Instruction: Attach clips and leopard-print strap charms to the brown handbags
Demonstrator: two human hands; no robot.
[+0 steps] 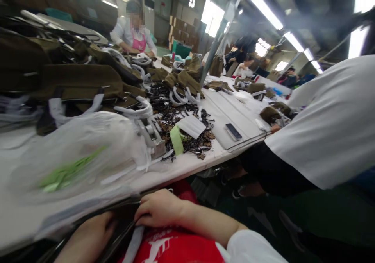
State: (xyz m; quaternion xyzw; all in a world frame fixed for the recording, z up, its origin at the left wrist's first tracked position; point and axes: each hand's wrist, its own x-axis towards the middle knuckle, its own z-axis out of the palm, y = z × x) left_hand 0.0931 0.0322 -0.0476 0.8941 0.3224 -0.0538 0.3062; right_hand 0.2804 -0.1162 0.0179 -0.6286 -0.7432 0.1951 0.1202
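My right hand [159, 208] is closed on the edge of a dark bag [124, 218] held low against the table's front edge. A pale wrapped handle [134, 242] of the bag hangs below those fingers, over a red apron [178, 245]. My left hand [98, 228] reaches into the bag's opening; its fingers are hidden in the dark interior. Above the hands, a clear plastic bag [84, 145] with green strips inside lies on the white table [187, 169].
A tape dispenser [152, 134], a green strip [176, 140] and a heap of dark straps [202, 144] lie mid-table. Olive bags [82, 77] pile up at left. A phone [233, 131] rests at right. One person in white [331, 118] stands close right; another [134, 32] works opposite.
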